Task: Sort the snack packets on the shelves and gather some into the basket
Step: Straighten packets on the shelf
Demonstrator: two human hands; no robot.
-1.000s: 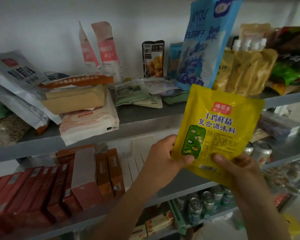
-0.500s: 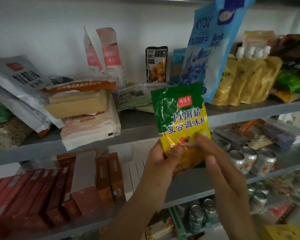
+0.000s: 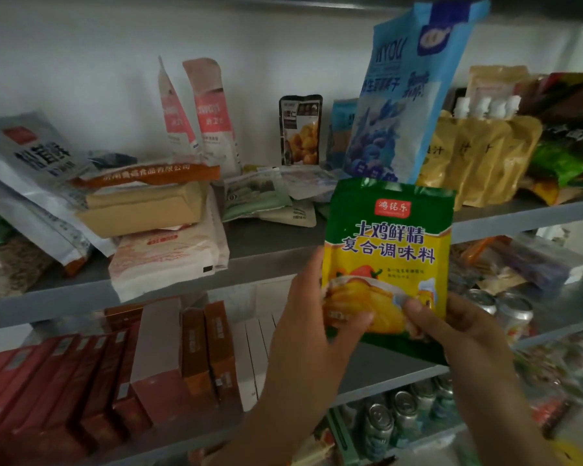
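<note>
A green and yellow seasoning packet (image 3: 387,250) stands upright in front of the shelves, its printed front facing me. My left hand (image 3: 312,321) pinches its lower left corner with the thumb on the front. My right hand (image 3: 458,334) pinches its lower right edge, thumb on the front too. Behind the packet, the upper shelf (image 3: 270,243) carries several snack packets. No basket is in view.
A tall blue pouch (image 3: 404,95) leans at the back right, next to yellow spouted pouches (image 3: 475,156). Tan and white bags (image 3: 162,237) are piled at the left. Red and brown boxes (image 3: 115,375) fill the middle shelf, with cans (image 3: 505,307) at its right.
The packet has been turned round in both hands, from its yellow back to its green and yellow front. It now faces me flat and sits a little further right.
</note>
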